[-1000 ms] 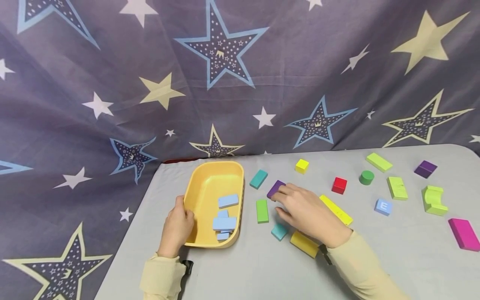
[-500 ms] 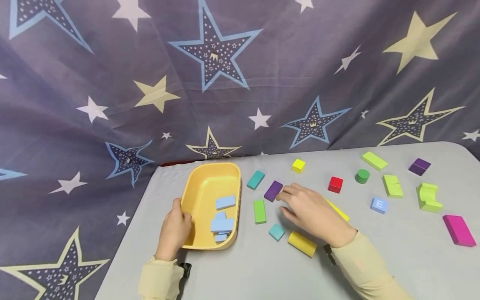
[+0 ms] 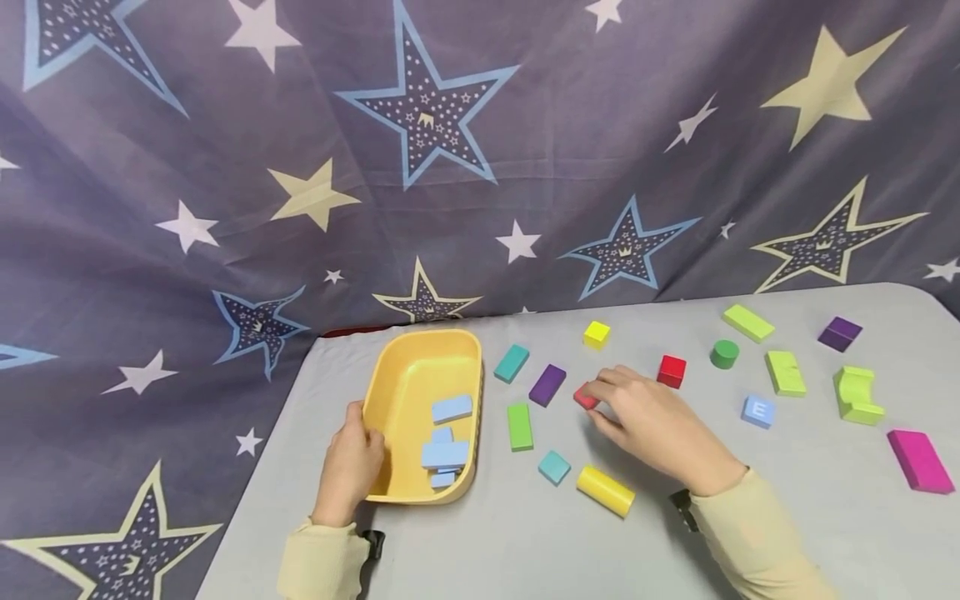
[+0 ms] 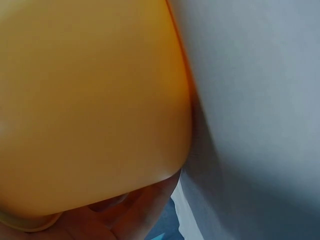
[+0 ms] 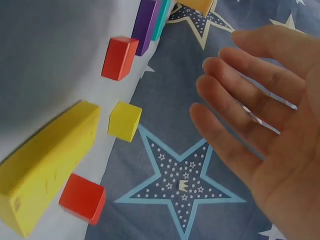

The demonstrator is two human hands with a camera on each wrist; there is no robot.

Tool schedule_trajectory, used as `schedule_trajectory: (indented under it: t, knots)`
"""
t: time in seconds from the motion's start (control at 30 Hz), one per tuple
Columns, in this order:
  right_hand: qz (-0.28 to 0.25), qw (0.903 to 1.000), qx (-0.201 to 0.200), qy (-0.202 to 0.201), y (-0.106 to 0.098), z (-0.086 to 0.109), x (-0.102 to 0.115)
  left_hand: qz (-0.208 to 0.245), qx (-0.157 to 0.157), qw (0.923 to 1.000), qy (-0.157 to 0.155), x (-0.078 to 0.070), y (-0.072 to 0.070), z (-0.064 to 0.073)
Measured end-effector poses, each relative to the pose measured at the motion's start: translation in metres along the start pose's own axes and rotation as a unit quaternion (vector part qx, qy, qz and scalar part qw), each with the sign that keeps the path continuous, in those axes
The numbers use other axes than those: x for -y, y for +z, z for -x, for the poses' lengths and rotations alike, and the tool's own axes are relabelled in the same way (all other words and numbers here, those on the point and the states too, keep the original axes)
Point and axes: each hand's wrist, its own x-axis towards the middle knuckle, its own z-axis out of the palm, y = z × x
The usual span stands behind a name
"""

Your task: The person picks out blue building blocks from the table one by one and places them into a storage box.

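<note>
My left hand (image 3: 351, 458) grips the near left side of a yellow plastic bin (image 3: 390, 400). Its fingers (image 4: 145, 210) show under the bin's wall in the left wrist view. Several light blue blocks (image 3: 445, 455) lie inside the bin. My right hand (image 3: 652, 421) hovers over the table with relaxed fingers and holds nothing. Just beyond its fingertips is a red block (image 3: 585, 397), which stands apart from the fingers in the right wrist view. A purple block (image 3: 547, 385) lies to its left. The long yellow block (image 5: 50, 160) is hidden behind the hand in the head view.
Between bin and right hand lie teal (image 3: 512, 363) and green (image 3: 520, 427) blocks. A yellow cylinder (image 3: 605, 492) lies nearer me. Another red block (image 3: 671, 372), a green cylinder (image 3: 724, 354) and a magenta block (image 3: 920, 461) are among those farther right. A star-patterned curtain (image 3: 555, 167) hangs behind.
My right hand has moved off the purple block to the right, baring a red block and covering the long yellow one. The left hand stays on the bin; the view has shifted slightly.
</note>
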Motion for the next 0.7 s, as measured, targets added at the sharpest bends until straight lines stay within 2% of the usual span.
schedule_trajectory:
  t: [0.7]
  knots:
    - [-0.015,0.9991,0.008,0.040,-0.007,0.008,-0.023,-0.001,-0.007,1.0000,0.000,-0.001,0.001,0.001]
